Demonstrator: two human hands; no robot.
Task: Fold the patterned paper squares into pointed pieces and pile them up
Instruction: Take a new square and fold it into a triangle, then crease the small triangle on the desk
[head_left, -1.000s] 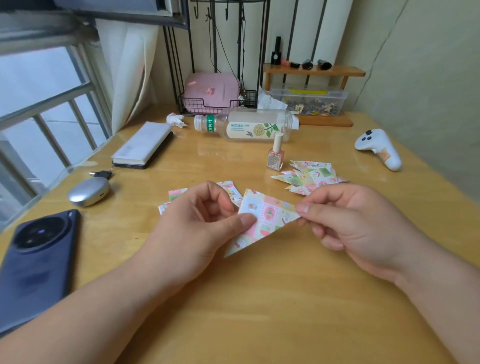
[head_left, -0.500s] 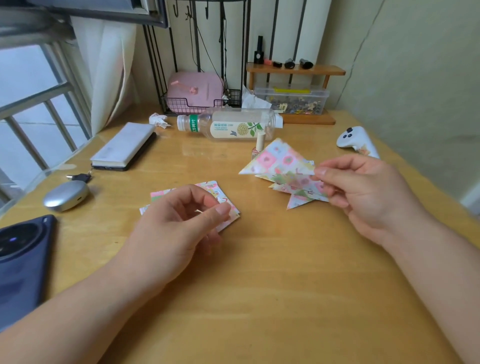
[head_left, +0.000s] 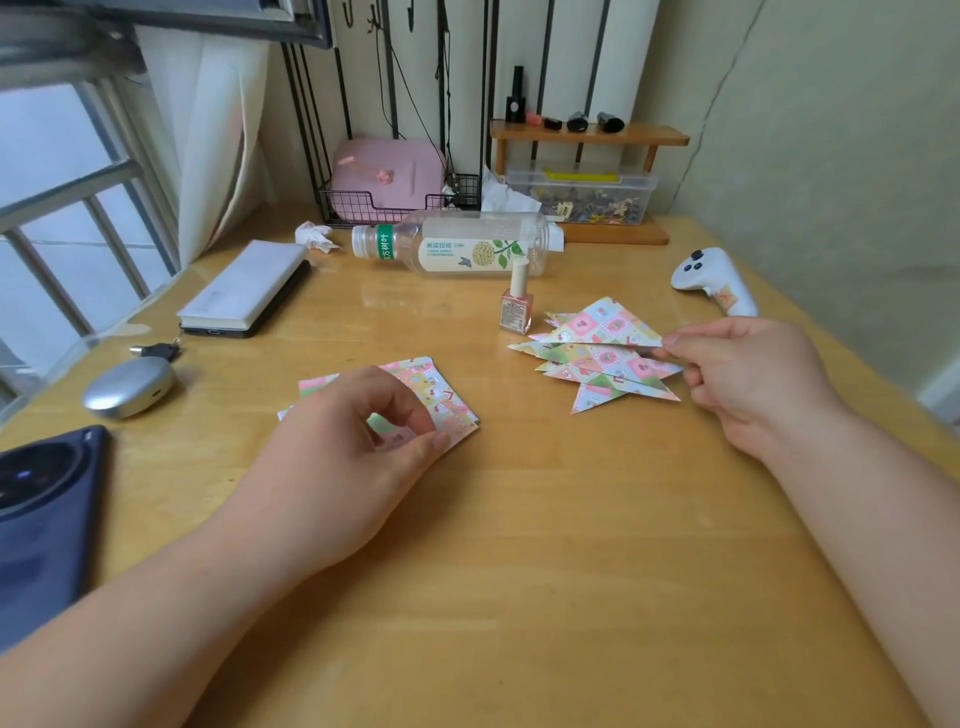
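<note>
Containers first: the clear plastic box (head_left: 582, 195) at the desk's far edge has its lid on and holds a jumble of small dark and pale bits, too small to identify. It sits under a little wooden shelf (head_left: 589, 136) that carries a few small dark bottles. Left of it, a black wire basket (head_left: 395, 208) holds a pink case (head_left: 387, 174). A plastic bottle (head_left: 457, 249) lies on its side in front of both, cap end to the left. A nail polish bottle (head_left: 517, 306) stands upright just beside the far-left tip of the pile of pointed pieces (head_left: 608, 371), right of desk centre. Your right hand (head_left: 748, 384) has thumb and forefinger clamped on the right corner of the folded triangle (head_left: 602, 325), over the far part of that pile; can't tell if it's touching the pile or just above it. Your left hand (head_left: 343, 457) is on the stack of patterned squares (head_left: 441, 389), left of centre, fingers curled, thumb and forefinger nipping its near edge. Along the left edge, near to far: dark blue phone (head_left: 41, 519) camera side up, silver pebble-shaped case (head_left: 127, 387), small black plug (head_left: 156, 351), white-topped slab (head_left: 244, 291), crumpled tissue (head_left: 314, 236). A white controller (head_left: 711, 280) lies near the right edge. The desk (head_left: 519, 571) is pale wood. Room: barred window and pale curtain (head_left: 208, 130) on the left, plain wall on the right, black rack uprights at the back.
</note>
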